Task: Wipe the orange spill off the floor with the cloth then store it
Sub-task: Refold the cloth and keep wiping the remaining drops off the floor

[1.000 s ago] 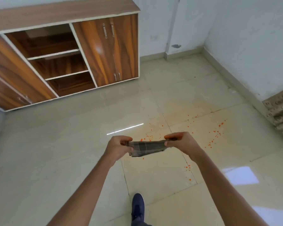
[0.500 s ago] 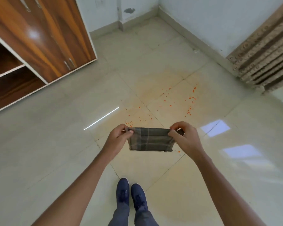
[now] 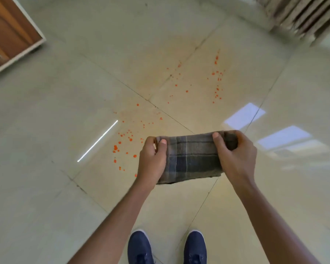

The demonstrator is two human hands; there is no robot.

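A folded grey plaid cloth [image 3: 193,159] hangs in the air between both hands, well above the floor. My left hand [image 3: 152,159] pinches its left edge and my right hand [image 3: 236,157] grips its right edge. Orange drops of the spill [image 3: 126,141] dot the pale tiles just left of the cloth. More orange drops [image 3: 216,80] are scattered farther ahead to the right. A faint yellowish stain spreads over the tiles between the two patches.
The corner of a wooden cabinet [image 3: 11,35] shows at the upper left. A stack of ribbed boards [image 3: 301,14] leans at the upper right. My two blue shoes [image 3: 168,246] stand on the tiles at the bottom. Glossy tiled floor lies all around.
The view has tilted down and moved closer to the spill; the cabinet has slid almost out of sight. The cloth now hangs lower and more unfolded between my hands.
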